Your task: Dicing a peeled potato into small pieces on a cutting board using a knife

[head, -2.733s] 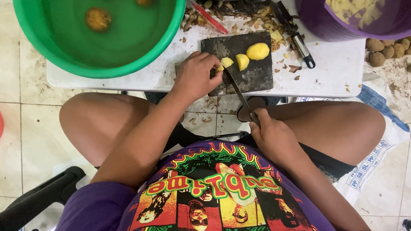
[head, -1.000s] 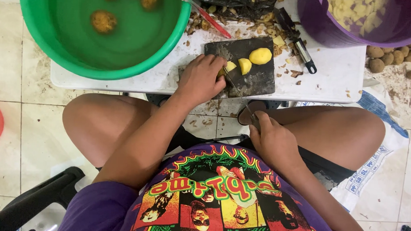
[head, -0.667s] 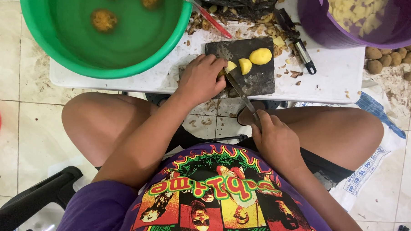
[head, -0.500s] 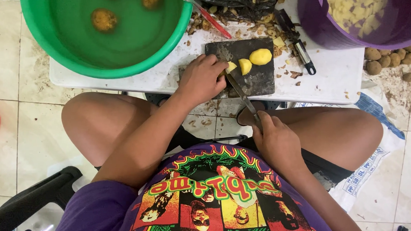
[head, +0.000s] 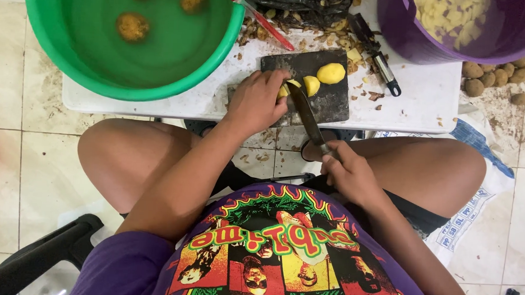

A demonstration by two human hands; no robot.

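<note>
Item: peeled potato piece, yellow, held down on a dark cutting board by the left hand; the fingers are curled over it, so most of the piece is hidden under them and only its right edge shows

Left hand: clenched on the piece, knuckles up, resting on the board's left part

Right hand: closed around the handle of a knife, held low above the lap, off the table edge; the handle itself is hidden within the fist

Knife: dark blade is laid slantwise from the right hand up to the held piece, its tip just beside the left fingertips and touching or nearly touching the piece; which cannot be told

Further on the board: two more peeled pieces, lying just right of the blade tip, close to each other, apart from both hands

Surface: low white table, stained, strewn with brown peelings along its far edge; a peeler with a dark handle is laid right of the board; a red-handled tool is laid slantwise near the basin

Vessels: green basin at left, filled with water, unpeeled potatoes floating in it; purple bucket at right, holding cut yellow pieces

Room: pale tiled floor, soiled; small unpeeled potatoes are heaped on the floor at right, beside the bucket; a printed sack is spread beneath the right knee; a black chair arm is seen at lower left
</note>
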